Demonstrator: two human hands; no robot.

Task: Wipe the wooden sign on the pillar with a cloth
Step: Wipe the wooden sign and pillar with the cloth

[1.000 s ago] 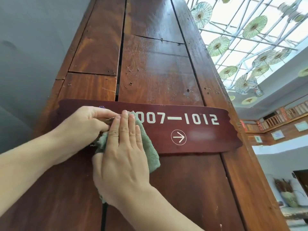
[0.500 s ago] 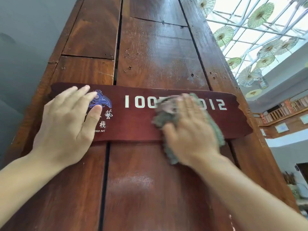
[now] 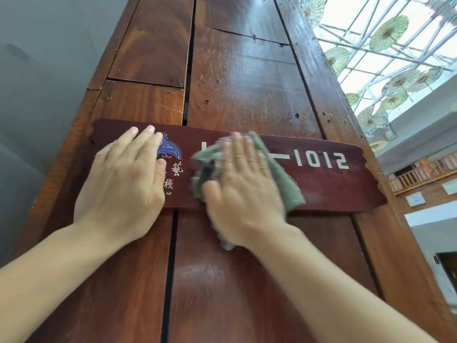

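Sign (image 3: 329, 189): dark red wooden board, fixed flat across the front of the pillar (image 3: 247, 78), spanning its full width and crossing the dark vertical gap between the planks. White digits "1012" and a dash before them read clearly on the sign's right half; the digits further left are covered by my right hand and the cloth. A blue emblem (image 3: 171, 149) with white characters beneath it sits on the sign's left part, partly hidden by my left fingers.

My left hand (image 3: 123, 184) lies flat on the sign's left end, fingers extended and close together, palm down, grasping nothing. Its heel reaches past the sign's lower edge onto the pillar.

My right hand (image 3: 243, 189) lies at the sign's middle, palm down, fingers straight and pointing up, pressing the cloth (image 3: 286, 186) flat against the board. The hand is not curled around the cloth; it pins it under the palm and fingers. This hand is slightly blurred.

Cloth: grey-green, crumpled. It shows left of my right thumb, right of my little finger, and below my wrist, where a corner hangs past the sign's lower edge onto the pillar.

Right of the pillar, green paper parasols (image 3: 388, 33) hang under a glazed roof.
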